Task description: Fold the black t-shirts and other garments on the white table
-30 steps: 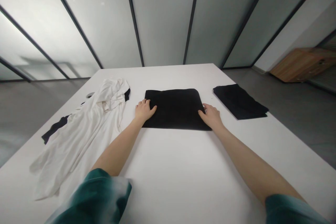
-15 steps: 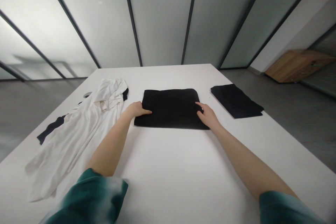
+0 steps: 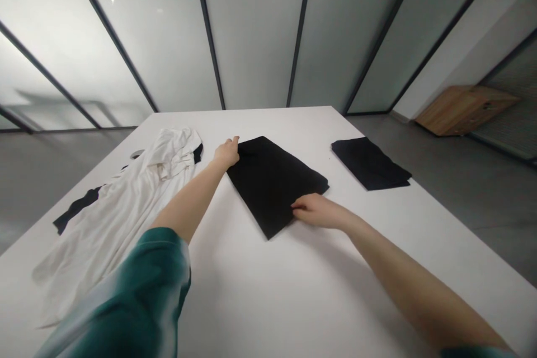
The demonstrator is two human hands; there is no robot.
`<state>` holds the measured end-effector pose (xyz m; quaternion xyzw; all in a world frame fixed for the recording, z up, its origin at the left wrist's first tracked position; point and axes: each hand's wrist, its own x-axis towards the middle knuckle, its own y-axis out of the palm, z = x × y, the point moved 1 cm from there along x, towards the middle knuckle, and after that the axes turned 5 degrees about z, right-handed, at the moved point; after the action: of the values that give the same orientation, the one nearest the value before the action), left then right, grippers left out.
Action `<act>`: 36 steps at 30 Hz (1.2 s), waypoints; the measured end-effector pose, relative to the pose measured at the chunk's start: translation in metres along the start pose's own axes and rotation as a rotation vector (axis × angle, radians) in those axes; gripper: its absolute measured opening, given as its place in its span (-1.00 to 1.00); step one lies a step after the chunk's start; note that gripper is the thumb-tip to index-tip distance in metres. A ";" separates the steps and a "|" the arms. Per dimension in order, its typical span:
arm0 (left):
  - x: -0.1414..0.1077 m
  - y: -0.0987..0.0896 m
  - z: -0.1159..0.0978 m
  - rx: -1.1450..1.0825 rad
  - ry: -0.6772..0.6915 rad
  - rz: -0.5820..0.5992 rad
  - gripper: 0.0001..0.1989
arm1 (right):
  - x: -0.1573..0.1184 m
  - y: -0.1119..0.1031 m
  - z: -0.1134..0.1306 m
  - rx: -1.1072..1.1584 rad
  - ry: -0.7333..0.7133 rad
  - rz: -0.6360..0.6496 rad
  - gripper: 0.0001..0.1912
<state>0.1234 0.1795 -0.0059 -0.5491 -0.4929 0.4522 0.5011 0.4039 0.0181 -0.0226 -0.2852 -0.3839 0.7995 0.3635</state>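
A folded black cloth lies turned at an angle in the middle of the white table. My left hand is at its far left corner, fingers closed around the edge there. My right hand pinches its near right edge, the fingertips resting on the cloth. To the right lies a second folded black cloth, apart from both hands.
A rumpled white garment stretches along the table's left side, with dark cloth showing from beneath it. A small grey round item sits behind it. Beyond the table are frosted glass panels and a wooden cabinet.
The middle black cloth has rotated clockwise. My left hand has moved away from me to its far corner, and my right hand has come nearer and closed on its near edge.
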 end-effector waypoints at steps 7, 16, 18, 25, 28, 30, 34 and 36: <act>-0.036 0.000 -0.023 -0.079 0.145 -0.142 -0.58 | -0.030 0.007 0.046 -0.058 -0.222 -0.096 -0.50; -0.167 0.029 -0.013 -0.061 0.633 0.174 -0.26 | -0.019 0.037 -0.016 -0.443 -0.153 -0.243 -0.62; -0.163 0.034 -0.014 -0.030 0.612 0.143 -0.36 | -0.003 0.038 -0.021 -0.483 -0.138 -0.293 -0.67; -0.123 0.038 -0.017 -0.034 0.525 0.084 -0.45 | 0.031 0.023 -0.035 -0.532 -0.131 -0.393 -0.67; -0.131 0.041 -0.013 -0.069 0.565 0.064 -0.34 | 0.021 0.022 -0.041 -0.474 -0.218 -0.393 -0.60; -0.139 0.042 -0.011 -0.103 0.631 0.044 -0.41 | 0.013 0.019 -0.044 -0.416 -0.263 -0.394 -0.61; -0.144 0.043 -0.013 -0.213 0.725 -0.011 -0.72 | 0.007 0.012 -0.041 -0.328 -0.323 -0.399 -0.77; -0.143 0.044 -0.014 -0.287 0.716 -0.061 -0.76 | 0.007 0.011 -0.035 -0.325 -0.335 -0.404 -0.71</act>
<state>0.1265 0.0355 -0.0476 -0.7219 -0.3613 0.1428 0.5727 0.4221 0.0330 -0.0522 -0.1218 -0.6104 0.6749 0.3963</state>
